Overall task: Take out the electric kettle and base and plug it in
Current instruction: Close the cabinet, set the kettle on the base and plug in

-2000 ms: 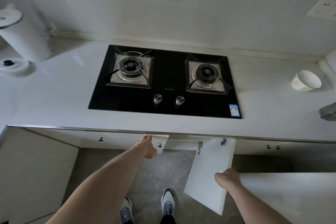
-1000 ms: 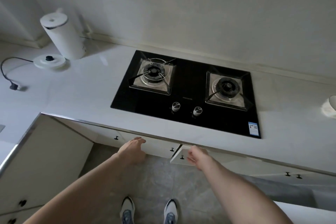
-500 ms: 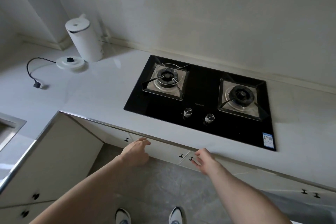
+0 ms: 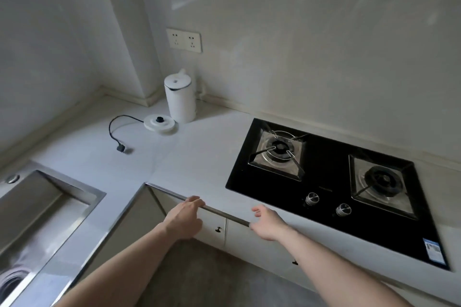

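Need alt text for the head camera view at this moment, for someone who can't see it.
Two bare arms reach toward a kitchen counter edge, left hand and right hand empty. In the far corner a white kettle stands beside its base, the plug lying loose on the counter below a wall socket. A gas stove sits right, a sink left.

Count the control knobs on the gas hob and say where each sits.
2. Both sit along the gas hob's front edge, between the burners: left knob, right knob. None looks hidden.
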{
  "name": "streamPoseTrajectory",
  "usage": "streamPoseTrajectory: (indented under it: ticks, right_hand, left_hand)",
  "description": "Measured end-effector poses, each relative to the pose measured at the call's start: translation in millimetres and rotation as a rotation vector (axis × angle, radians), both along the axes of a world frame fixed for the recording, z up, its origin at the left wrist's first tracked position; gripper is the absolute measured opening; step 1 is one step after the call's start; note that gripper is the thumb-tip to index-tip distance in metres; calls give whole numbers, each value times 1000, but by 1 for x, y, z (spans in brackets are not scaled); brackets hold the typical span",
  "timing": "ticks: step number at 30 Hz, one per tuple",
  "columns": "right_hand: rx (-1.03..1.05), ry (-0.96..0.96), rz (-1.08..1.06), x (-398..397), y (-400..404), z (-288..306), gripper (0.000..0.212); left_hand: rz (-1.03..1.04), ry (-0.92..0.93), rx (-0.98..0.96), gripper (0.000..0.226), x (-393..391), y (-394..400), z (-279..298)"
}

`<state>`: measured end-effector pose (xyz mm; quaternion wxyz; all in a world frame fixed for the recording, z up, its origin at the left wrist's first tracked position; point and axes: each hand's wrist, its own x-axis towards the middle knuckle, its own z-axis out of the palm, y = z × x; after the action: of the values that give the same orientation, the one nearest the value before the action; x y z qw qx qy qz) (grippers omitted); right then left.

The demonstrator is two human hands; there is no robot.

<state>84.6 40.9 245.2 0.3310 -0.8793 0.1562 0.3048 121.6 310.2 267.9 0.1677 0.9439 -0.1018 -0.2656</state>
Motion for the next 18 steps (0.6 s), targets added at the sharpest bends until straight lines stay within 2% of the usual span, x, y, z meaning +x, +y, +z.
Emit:
streamPoseTrajectory:
  ticks: [7, 18]
  right_hand:
    - [-38, -270, 220, 70, 123, 62, 62]
    - [-81, -458, 347, 185, 189, 96, 62]
  left_hand:
    - [155, -147, -31, 65, 30, 107, 40]
    - [336, -235, -56, 64, 100, 185, 63]
